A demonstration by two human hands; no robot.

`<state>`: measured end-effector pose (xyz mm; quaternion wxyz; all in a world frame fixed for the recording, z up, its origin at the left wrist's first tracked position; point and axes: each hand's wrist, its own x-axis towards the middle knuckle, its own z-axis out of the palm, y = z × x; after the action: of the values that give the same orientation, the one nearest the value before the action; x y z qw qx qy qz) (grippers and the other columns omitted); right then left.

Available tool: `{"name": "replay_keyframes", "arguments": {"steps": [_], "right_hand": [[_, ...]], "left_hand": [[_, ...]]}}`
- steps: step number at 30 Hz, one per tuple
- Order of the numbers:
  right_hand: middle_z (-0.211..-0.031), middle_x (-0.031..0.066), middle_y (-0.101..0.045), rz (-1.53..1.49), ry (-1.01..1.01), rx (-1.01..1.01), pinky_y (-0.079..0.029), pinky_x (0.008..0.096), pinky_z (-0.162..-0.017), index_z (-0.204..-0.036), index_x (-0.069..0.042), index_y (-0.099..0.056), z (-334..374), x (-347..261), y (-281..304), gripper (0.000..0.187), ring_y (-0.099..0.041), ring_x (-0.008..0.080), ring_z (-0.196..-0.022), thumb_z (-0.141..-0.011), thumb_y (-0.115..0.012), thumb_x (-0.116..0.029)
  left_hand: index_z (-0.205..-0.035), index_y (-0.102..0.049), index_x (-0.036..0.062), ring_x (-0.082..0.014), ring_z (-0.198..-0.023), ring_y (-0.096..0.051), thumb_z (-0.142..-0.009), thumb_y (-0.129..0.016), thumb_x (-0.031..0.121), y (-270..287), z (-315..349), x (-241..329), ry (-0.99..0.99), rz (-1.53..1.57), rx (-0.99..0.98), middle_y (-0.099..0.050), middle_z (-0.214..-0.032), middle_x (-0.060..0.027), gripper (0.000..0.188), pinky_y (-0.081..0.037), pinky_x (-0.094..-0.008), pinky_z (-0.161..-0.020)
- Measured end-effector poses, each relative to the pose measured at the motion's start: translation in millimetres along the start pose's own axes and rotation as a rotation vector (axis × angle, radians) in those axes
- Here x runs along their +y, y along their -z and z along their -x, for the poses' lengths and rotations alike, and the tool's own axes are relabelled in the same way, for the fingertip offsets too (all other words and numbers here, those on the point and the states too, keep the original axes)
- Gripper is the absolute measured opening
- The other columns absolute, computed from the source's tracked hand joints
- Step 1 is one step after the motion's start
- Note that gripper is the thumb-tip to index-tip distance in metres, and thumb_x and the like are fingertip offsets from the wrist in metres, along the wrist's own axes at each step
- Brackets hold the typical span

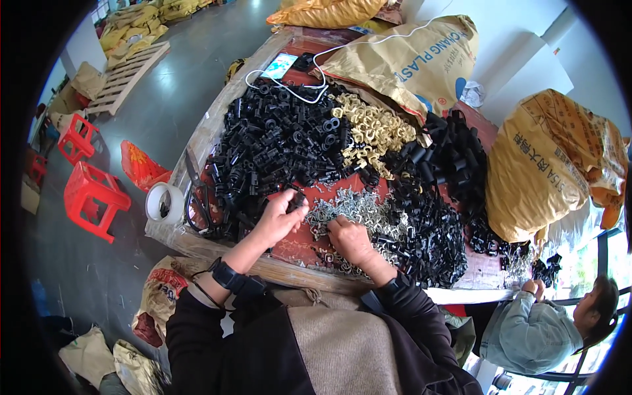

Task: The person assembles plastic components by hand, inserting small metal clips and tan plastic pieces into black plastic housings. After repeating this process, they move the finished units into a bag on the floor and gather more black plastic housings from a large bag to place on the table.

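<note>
Nearest, red tabletop (289, 251) is seen at the front edge. Right hand (352, 240) is lowered into the silver metal clips (362, 209), fingertips bunched; whether a clip is pinched cannot be told, as the fingertips are hidden. Just beyond and to its left, a small black part (298, 201) is held in the left hand (283, 216), fingers closed around it, thumb side up, above the near edge of the black fittings (276, 135).

For a good pick, one clip should probably be singled out by fingertip, tangled ones shaken loose, and the black part kept steady with its end uncovered.

Part's exposed end seems to be pointed away from the body, slightly right; long axis cannot be fixed, since most of it is covered by fingers. Clips are heaped every which way, no shared axis.

Farther off, tan clips (378, 128) are piled, then a yellow sack (408, 62).
</note>
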<state>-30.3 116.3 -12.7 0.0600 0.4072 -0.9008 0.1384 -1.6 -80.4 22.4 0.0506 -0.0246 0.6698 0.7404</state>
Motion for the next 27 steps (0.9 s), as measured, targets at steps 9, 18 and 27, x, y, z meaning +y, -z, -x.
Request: {"name": "replay_keyframes", "arguments": {"steps": [9,18,27], "right_hand": [[-0.069,0.0063,-0.049,0.173,0.0,-0.032,-0.046,0.0317,-0.048,-0.072,-0.008,-0.046,-1,-3,-7,0.007,-0.056,0.0208,-0.054,-0.07,-0.052,-0.011],[-0.07,0.0064,-0.049,0.133,0.018,-0.067,-0.047,0.0309,-0.048,-0.074,-0.008,-0.047,-3,-7,6,0.009,-0.057,0.0208,-0.055,-0.07,-0.053,-0.013],[-0.072,0.0073,-0.05,0.116,-0.012,0.061,-0.047,0.03,-0.045,-0.078,-0.008,-0.049,-7,-4,2,0.012,-0.057,0.0216,-0.053,-0.071,-0.053,-0.017]], "left_hand": [[-0.088,-0.048,0.0041,-0.0055,-0.054,-0.046,-0.076,-0.057,0.006,-17,7,-12,0.13,0.21,-0.11,-0.05,-0.066,-0.0004,0.015,-0.038,-0.0188,-0.047],[-0.081,-0.05,0.0042,-0.0064,-0.051,-0.047,-0.074,-0.059,0.006,-23,8,-18,0.177,0.146,-0.181,-0.051,-0.063,-0.0003,0.012,-0.038,-0.0187,-0.047],[-0.079,-0.05,0.006,-0.0052,-0.05,-0.046,-0.073,-0.059,0.005,-30,8,-19,0.119,0.092,-0.134,-0.051,-0.062,0.0006,0.011,-0.037,-0.018,-0.044]]}}
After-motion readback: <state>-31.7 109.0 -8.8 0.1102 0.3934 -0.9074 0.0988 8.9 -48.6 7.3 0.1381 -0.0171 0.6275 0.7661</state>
